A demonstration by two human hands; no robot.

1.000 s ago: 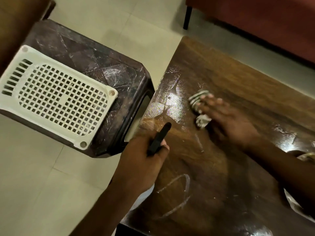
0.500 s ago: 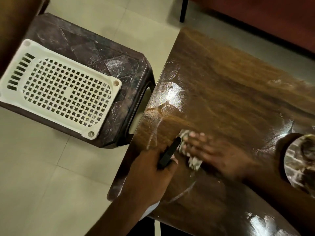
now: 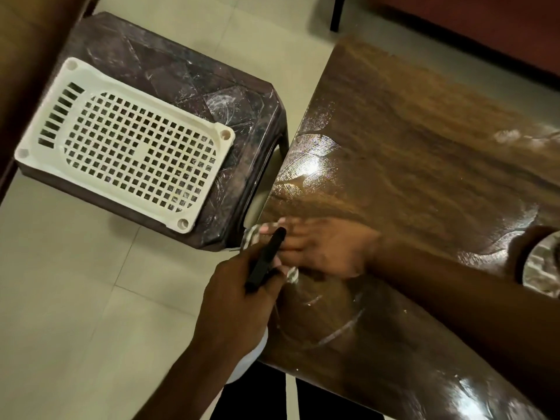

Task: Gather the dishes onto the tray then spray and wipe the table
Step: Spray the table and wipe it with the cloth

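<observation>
Wiping in progress at left edge of worktop [image 3: 409, 140], centre of frame. Right hand [image 3: 324, 253], fingers flat and spread, presses white cloth [image 3: 253, 234] onto wet wood; we judge flat palm spreads pressure across spray streaks. Left hand [image 3: 239, 301], lower centre, fingers curled round spray bottle [image 3: 266, 259], black nozzle pointing up-frame just beside cloth, we reckon ready for another squirt. White slotted tray [image 3: 72, 74] sits on brown stool [image 3: 188, 74], upper left, apart from worktop. Round patterned dish [image 3: 542, 265] at right edge, too blurred to tell more.
</observation>
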